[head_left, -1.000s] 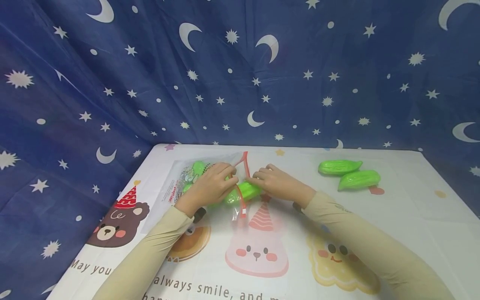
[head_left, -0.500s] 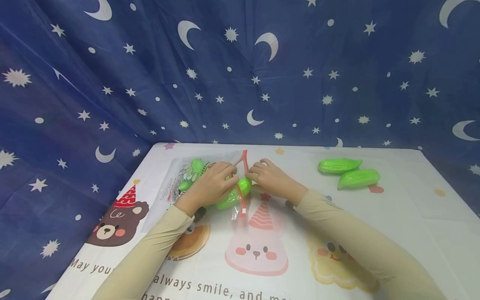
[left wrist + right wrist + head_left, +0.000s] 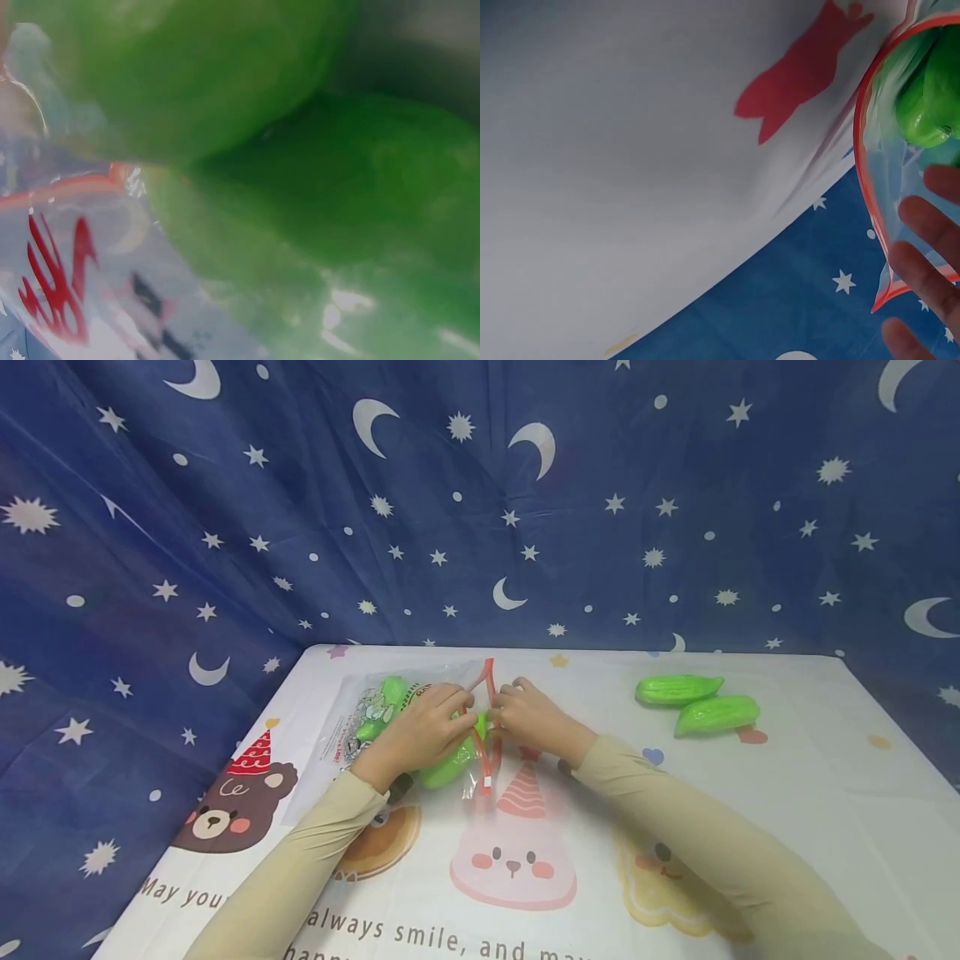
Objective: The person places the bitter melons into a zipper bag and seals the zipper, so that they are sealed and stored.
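A clear zip bag (image 3: 490, 672) with a red-edged mouth lies on the table, its mouth held apart. My left hand (image 3: 423, 727) grips the upper edge of that mouth. Inside the bag are several ridged green bitter melons (image 3: 450, 770), partly covered by the left hand and filling the left wrist view. One melon's end (image 3: 482, 724) shows at the mouth. Right beside it is my right hand (image 3: 528, 714); in the right wrist view its fingers (image 3: 930, 221) look extended and spread at the opening, with melons (image 3: 922, 112) deeper inside.
Two more bitter melons (image 3: 678, 690) (image 3: 717, 716) lie touching at the back right of the table. A white cloth (image 3: 810, 793) printed with cartoon animals covers the table. A blue curtain (image 3: 585, 510) with moons and stars hangs behind and at the left.
The right hand has moved left to the bag mouth, and the melon it was pushing has slid left, nearly all inside the bag. The left hand stays at the bag's edge.
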The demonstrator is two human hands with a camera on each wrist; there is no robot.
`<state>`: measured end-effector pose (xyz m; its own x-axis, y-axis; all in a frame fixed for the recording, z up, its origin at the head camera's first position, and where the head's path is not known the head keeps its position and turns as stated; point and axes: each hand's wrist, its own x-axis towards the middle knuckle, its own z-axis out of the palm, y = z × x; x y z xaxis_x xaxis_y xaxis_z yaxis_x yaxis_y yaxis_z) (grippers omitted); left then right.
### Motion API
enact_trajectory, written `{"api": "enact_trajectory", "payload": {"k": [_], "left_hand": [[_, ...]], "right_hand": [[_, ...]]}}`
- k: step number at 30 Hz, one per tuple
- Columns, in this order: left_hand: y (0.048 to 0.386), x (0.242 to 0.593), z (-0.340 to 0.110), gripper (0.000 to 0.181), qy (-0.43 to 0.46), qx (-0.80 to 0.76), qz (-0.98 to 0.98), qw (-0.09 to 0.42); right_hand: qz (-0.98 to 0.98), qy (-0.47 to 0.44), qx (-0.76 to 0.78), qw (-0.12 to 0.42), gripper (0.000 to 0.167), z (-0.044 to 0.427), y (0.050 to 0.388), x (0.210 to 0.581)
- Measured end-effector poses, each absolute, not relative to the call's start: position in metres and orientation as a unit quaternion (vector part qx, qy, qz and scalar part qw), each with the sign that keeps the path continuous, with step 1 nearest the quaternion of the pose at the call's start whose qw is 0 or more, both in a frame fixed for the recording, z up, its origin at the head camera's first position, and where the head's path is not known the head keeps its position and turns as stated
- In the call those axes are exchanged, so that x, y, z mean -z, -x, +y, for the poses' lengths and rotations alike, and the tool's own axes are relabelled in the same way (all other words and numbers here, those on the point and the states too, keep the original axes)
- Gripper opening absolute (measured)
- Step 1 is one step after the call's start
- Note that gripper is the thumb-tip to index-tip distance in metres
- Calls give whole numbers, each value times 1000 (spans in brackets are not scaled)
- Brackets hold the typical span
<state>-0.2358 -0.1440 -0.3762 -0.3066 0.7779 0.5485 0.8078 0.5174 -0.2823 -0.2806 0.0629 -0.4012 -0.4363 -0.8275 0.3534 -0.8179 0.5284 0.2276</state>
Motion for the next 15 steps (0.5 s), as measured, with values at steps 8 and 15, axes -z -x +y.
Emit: {"api": "enact_trajectory", "payload": {"k": [8,15], "left_hand": [[236,375,-145,5,489,20,-810,324],[237,376,-145,6,488,20,-809,327]], "right_hand": [[-850,-493,60,176,16,61,282,409],[-860,-482,59,154,22,65,281,411]]}}
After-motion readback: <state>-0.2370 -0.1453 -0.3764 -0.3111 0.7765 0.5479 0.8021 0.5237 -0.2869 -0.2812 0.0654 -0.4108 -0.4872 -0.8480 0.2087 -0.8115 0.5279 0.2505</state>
